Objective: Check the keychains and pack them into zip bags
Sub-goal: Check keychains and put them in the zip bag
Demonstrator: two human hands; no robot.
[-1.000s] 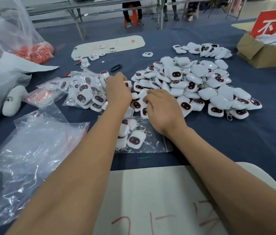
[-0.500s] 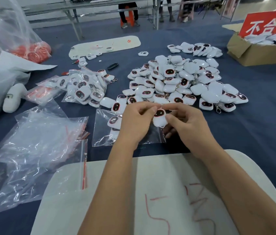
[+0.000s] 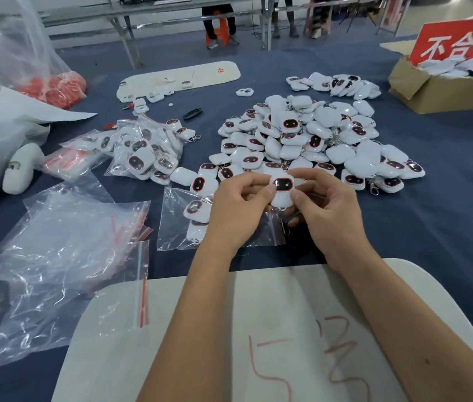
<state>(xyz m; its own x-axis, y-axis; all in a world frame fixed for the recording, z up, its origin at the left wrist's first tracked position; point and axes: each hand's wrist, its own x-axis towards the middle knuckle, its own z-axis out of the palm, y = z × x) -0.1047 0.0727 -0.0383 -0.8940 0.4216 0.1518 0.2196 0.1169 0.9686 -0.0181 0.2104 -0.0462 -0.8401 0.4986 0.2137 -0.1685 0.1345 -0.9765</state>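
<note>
A second ago both hands were reaching into the near edge of the pile (image 3: 302, 137); since then they have drawn back and lifted one keychain (image 3: 282, 188) clear of it. Now the left hand (image 3: 236, 210) and right hand (image 3: 328, 207) pinch it between them by its sides — dark face up, above the zip bag (image 3: 177, 224) — slightly higher and squarer than half a second ago

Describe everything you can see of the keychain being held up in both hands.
The keychain is a small, rounded white block, glossy like plastic, with a dark oval face panel edged in red and two pale dots. It faces the camera, upright, pinched between the left hand and right hand, above a partly filled zip bag. A metal clasp dangles beneath it.
</note>
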